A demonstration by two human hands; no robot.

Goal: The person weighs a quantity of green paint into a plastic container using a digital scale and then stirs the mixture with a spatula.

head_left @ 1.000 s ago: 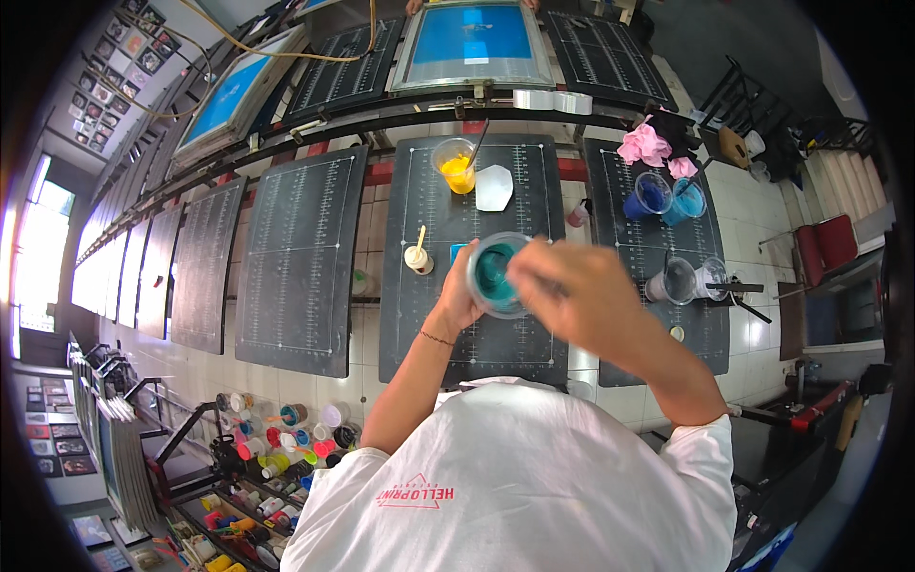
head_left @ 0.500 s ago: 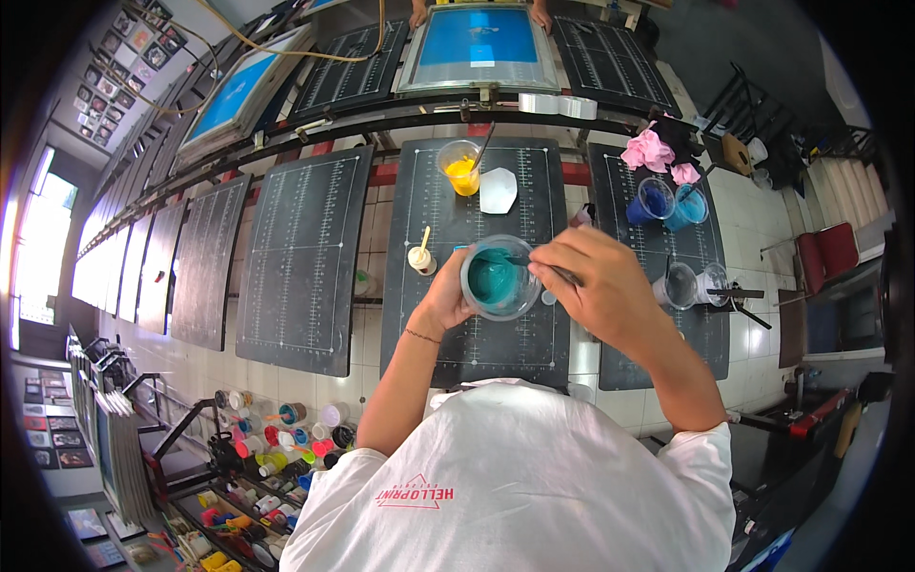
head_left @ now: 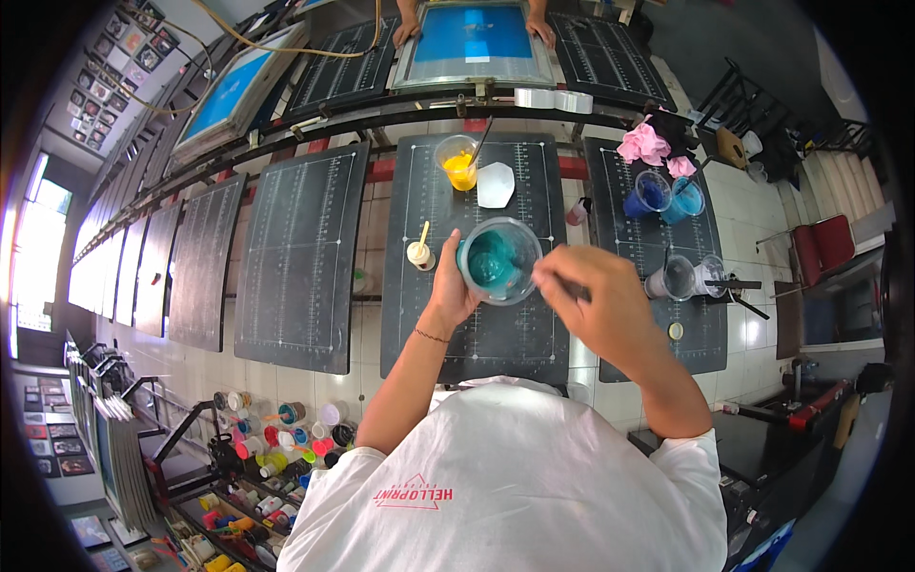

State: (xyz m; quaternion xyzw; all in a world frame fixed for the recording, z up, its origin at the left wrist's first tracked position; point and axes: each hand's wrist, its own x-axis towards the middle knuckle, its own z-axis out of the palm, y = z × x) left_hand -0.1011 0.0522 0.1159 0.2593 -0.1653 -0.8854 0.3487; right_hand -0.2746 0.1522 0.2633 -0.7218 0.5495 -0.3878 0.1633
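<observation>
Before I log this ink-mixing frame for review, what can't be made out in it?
- Stirring tool: in the head view the right hand covers nearly all of it; its kind and tip are unclear.
- Teal ink cup: the left hand hides its near side, so the fill level is unsure.
- Person at the blue screen frame: only hands show; the top edge cuts off the rest.
- Jars on the lower-left rack: too small and bent by the fisheye to identify.
</observation>
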